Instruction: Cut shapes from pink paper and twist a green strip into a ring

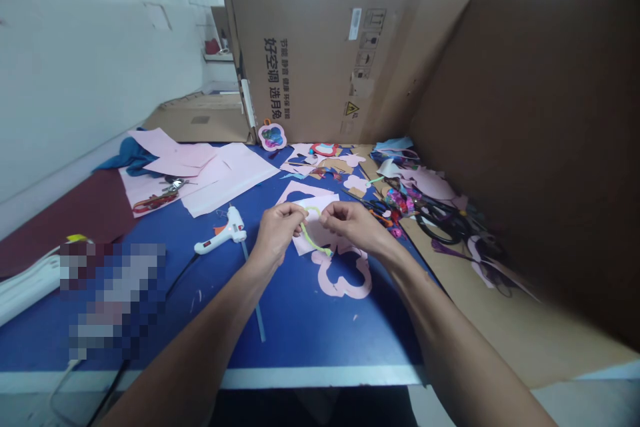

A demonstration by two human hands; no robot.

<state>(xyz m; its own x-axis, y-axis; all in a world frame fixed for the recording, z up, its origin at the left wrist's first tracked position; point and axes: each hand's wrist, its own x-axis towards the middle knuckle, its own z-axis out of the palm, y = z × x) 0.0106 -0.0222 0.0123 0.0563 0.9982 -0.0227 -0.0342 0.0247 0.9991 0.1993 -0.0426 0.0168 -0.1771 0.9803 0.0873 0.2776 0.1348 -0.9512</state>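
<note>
My left hand and my right hand meet over the middle of the blue table. Both are closed in a pinch on a thin yellow-green pipe cleaner, which loops between them and hangs down in a curve. Under the hands lies a pink paper sheet. Just in front of them lies a pink flower-shaped cut-out frame. A white hot glue gun rests on the table to the left of my left hand, with a clear glue stick beside it.
Pink paper sheets and keys lie at the back left. Paper scraps, scissors and black cords crowd the back right. Tall cardboard walls close the back and right. A finished flower piece leans against the cardboard.
</note>
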